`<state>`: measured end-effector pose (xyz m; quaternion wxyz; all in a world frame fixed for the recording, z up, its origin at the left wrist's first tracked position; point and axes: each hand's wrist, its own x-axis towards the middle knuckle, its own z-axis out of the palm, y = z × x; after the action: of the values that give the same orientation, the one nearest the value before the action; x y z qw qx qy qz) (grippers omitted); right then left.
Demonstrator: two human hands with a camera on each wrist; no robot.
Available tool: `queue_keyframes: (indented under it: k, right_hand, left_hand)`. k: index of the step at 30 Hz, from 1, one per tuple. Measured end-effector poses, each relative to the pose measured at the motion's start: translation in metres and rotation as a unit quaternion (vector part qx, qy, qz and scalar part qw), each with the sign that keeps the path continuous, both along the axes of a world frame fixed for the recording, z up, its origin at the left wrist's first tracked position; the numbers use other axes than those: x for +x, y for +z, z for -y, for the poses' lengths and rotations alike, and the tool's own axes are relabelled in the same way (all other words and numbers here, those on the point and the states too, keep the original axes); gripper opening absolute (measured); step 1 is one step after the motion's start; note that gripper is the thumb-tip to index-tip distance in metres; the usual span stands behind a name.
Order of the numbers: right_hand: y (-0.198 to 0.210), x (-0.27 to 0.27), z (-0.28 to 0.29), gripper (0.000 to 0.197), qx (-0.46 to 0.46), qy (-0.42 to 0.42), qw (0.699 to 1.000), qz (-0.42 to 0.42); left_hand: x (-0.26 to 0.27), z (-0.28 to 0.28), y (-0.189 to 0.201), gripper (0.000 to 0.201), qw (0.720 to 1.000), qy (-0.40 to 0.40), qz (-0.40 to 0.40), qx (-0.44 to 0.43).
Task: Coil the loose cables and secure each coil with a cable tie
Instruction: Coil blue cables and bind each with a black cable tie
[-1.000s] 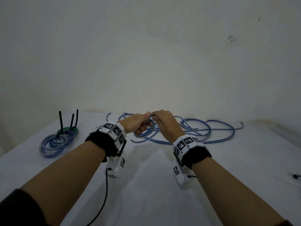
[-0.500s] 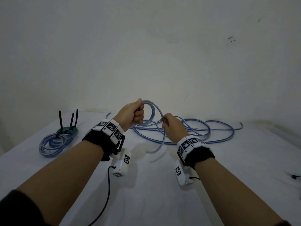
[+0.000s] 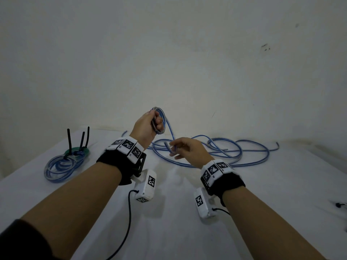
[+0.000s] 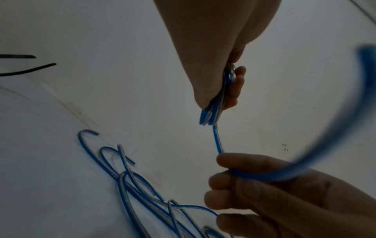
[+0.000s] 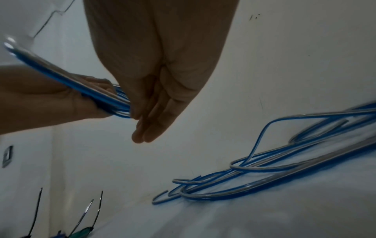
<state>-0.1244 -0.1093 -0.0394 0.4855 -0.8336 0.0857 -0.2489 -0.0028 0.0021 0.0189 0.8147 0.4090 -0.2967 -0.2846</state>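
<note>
1. Two hands are raised above the white table (image 3: 169, 231). The left hand (image 3: 148, 124) is clenched round a small coil (image 3: 159, 119) of blue-and-clear cable, held up in front of the wall (image 3: 169, 53); most of the coil is hidden inside the fist.
2. The right hand (image 3: 187, 150), lower and just beside the left, has a strand of the same cable running through its curled fingers; motion blur smears that strand in the head and left wrist views.
3. From the coil the cable drops to the loose cable (image 3: 234, 152) sprawled on the table behind the hands.
4. At far left lie finished coils (image 3: 60, 166), blue and green, touching each other, with three black ties (image 3: 82, 139) sticking upright; how the ties fasten is too small to tell.
5. Both wrists wear black bands with square black-and-white marker tags (image 3: 129, 147); no readable writing shows.
6. A small dark object (image 3: 339, 205) at the right edge is too blurred to identify.
</note>
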Motion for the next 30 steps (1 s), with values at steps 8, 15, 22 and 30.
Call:
queue_keyframes:
  k: [8,15,22,30]
  right_hand:
    - [0.005,0.006,-0.010,0.014,-0.045,-0.033,0.998,0.038]
    - [0.008,0.007,-0.015,0.018,-0.097,-0.053,0.994,0.008]
    - [0.018,-0.011,-0.002,0.009,-0.059,-0.125,0.983,0.118]
    - [0.041,-0.041,0.020,0.013,-0.070,-0.092,0.983,0.141]
  left_hand:
    - [-0.009,0.007,-0.008,0.034,1.000,0.011,0.016,0.003]
    - [-0.020,0.015,-0.011,0.038,0.997,0.006,0.075,0.031]
    - [-0.018,0.018,-0.010,0.034,0.974,0.039,0.204,0.091]
    - [-0.052,0.041,-0.011,0.044,0.931,-0.042,0.325,0.160]
